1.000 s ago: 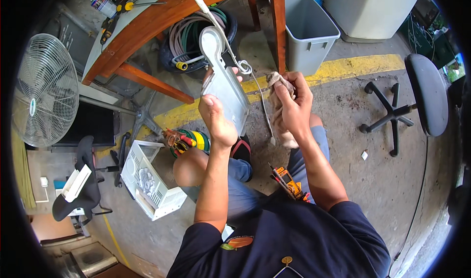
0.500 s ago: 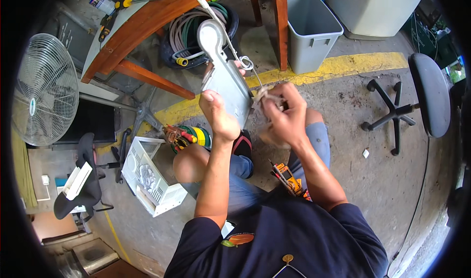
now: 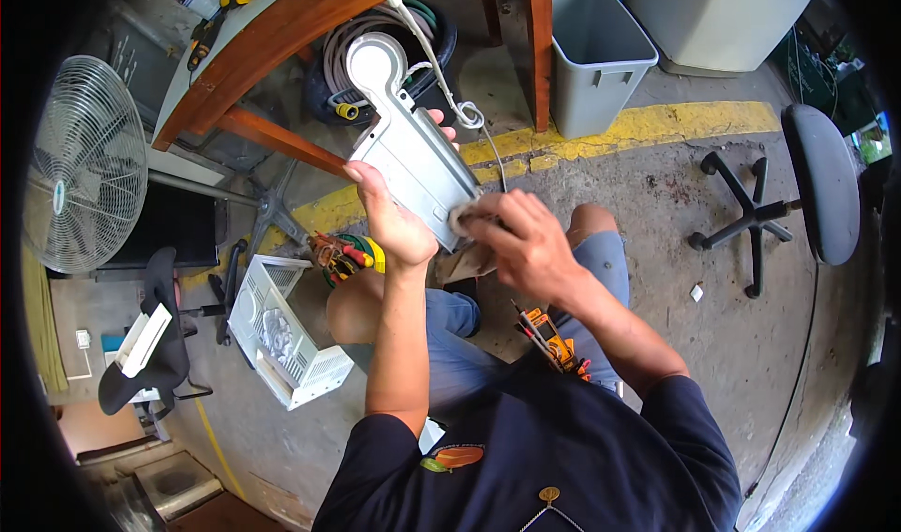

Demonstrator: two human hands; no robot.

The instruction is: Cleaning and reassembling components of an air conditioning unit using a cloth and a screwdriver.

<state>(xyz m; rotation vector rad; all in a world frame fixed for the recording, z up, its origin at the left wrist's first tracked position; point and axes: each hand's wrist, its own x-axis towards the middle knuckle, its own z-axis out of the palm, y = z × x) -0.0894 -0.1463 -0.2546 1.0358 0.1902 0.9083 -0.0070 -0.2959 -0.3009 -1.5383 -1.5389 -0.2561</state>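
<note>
My left hand (image 3: 399, 224) is wrapped round a long silver-grey metal housing (image 3: 413, 168), its thumb on the near side and fingertips showing past the far edge. The housing is tilted, with its round, cup-like end up and away to the left. In my right hand (image 3: 537, 255) is a dirty beige rag (image 3: 464, 219), pinched and pressed against the housing's lower right corner. Part of the rag hangs below my fingers. A white cable (image 3: 413, 27) runs down past the housing, with a small coil beside my left fingertips.
A louvred white casing (image 3: 310, 368) lies on the floor at left, near a tool pouch (image 3: 343, 258). A yellow multimeter (image 3: 554, 342) rests by my right thigh. Around me stand a wooden table (image 3: 253, 55), a pedestal fan (image 3: 86, 166), a grey bin (image 3: 601, 82) and an office chair (image 3: 821, 185).
The housing has tilted further left and turned its broad face toward me. My right hand has moved left and down, bringing the rag onto the housing's lower corner.
</note>
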